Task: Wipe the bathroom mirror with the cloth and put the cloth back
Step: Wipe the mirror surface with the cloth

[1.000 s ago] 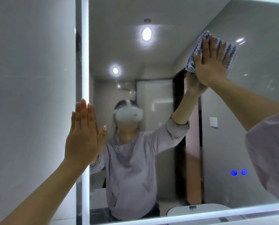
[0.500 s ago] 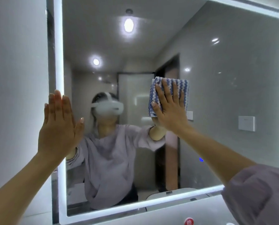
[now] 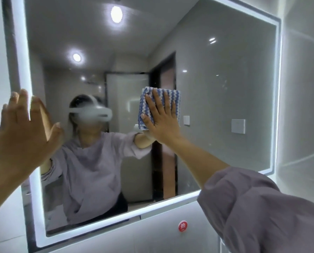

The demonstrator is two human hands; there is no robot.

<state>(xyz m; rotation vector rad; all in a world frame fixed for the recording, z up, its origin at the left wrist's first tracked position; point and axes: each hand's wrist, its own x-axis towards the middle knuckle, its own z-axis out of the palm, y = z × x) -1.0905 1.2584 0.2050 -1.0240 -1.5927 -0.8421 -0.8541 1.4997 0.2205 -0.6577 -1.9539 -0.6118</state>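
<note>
The left hand (image 3: 23, 130) is raised at the lit left edge of the mirror (image 3: 225, 88), palm forward, fingers straight and spread. At the mirror's middle, the right hand (image 3: 161, 121) presses a folded blue-and-white cloth (image 3: 170, 99) flat against the glass, fingers straight and pointing up, arm outstretched in a lilac sleeve (image 3: 258, 207).

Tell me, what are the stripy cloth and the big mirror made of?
The blue-and-white zigzag-striped cloth looks like soft, fluffy fabric, maybe microfibre: its surface is ribbed and fuzzy. The rectangular wall mirror looks like smooth, glossy glass: it reflects the room.
</note>
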